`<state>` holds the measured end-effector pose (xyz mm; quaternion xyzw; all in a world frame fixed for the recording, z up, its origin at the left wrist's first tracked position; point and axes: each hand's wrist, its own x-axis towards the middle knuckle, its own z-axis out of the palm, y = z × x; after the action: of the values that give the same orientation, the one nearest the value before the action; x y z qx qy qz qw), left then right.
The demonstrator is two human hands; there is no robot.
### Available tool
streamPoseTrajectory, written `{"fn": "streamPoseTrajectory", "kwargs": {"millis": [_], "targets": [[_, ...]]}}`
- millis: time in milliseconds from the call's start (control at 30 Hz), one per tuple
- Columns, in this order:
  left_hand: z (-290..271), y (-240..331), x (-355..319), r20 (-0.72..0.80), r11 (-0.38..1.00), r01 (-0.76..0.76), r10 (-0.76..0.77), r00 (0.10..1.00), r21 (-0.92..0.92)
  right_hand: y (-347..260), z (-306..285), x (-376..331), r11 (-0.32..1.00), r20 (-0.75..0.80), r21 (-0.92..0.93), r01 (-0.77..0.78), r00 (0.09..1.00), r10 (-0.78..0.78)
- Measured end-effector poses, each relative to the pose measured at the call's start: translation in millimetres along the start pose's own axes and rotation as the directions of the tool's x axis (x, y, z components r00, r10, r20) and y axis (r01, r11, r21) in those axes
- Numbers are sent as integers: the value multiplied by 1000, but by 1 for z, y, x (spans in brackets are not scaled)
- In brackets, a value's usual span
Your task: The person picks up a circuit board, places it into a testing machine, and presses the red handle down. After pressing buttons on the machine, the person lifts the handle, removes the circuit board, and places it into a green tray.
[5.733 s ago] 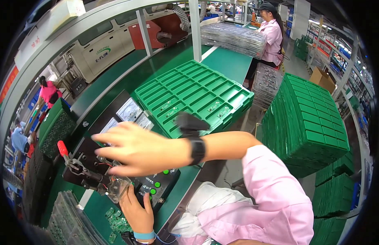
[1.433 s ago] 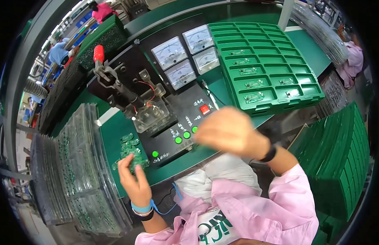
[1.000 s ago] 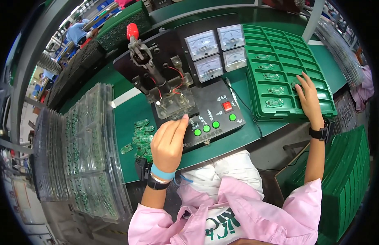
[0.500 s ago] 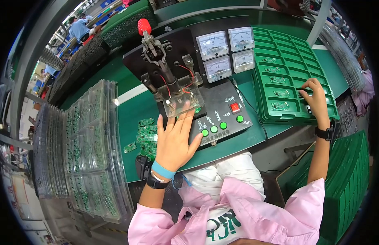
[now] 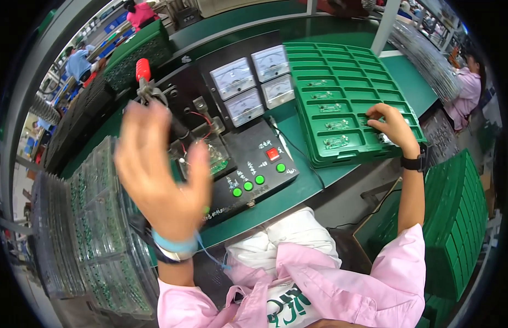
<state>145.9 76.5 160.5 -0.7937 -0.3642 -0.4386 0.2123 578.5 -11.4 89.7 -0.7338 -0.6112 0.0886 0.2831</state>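
Note:
My left hand (image 5: 161, 169), motion-blurred, is raised with its fingers stretched upward beside the red-handled toggle clamp (image 5: 143, 69) of a black test fixture (image 5: 243, 161). Nothing shows in this hand. A green circuit board (image 5: 218, 165) lies in the fixture, beside green buttons and a red switch (image 5: 273, 153). My right hand (image 5: 395, 130) is over a green compartment tray (image 5: 341, 157), thumb and fingers closed on a small circuit board (image 5: 369, 122), mostly hidden, at a compartment in the middle column. Several more boards (image 5: 336, 142) lie in the tray's left column.
Analog meters (image 5: 232, 77) stand behind the fixture. Clear trays of boards (image 5: 98, 218) are stacked at the left, and more green trays (image 5: 456, 229) at the lower right. A black cable (image 5: 311, 169) runs between fixture and tray. Another person (image 5: 466, 90) sits at the far right.
My left hand has lifted off the front of the fixture and moved up and left towards the clamp handle. My right hand stays at the tray. The whole view has shifted.

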Motion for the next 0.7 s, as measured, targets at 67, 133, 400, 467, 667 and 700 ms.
{"fn": "streamPoseTrajectory", "kwargs": {"millis": [67,133,400,467,667,700], "targets": [[17,-29,33,79,941,302,-293,953,-156,-1,0,2,999,-3,-17,45,999,-45],[27,-30,38,-58,901,211,-251,966,-380,-3,-2,6,988,8,-35,149,989,-149],[10,-38,-58,12,794,-96,129,992,-600,7,-8,7,993,114,-17,121,986,-118],[-1,-50,-71,39,798,-62,106,994,-599,9,-9,9,988,127,-57,147,982,-139],[-7,-66,-86,234,894,127,-25,972,-430,3,-17,12,989,191,-81,121,976,-103],[-6,-67,-89,249,904,157,-58,967,-397,0,-18,13,990,188,-85,116,977,-99]]}}
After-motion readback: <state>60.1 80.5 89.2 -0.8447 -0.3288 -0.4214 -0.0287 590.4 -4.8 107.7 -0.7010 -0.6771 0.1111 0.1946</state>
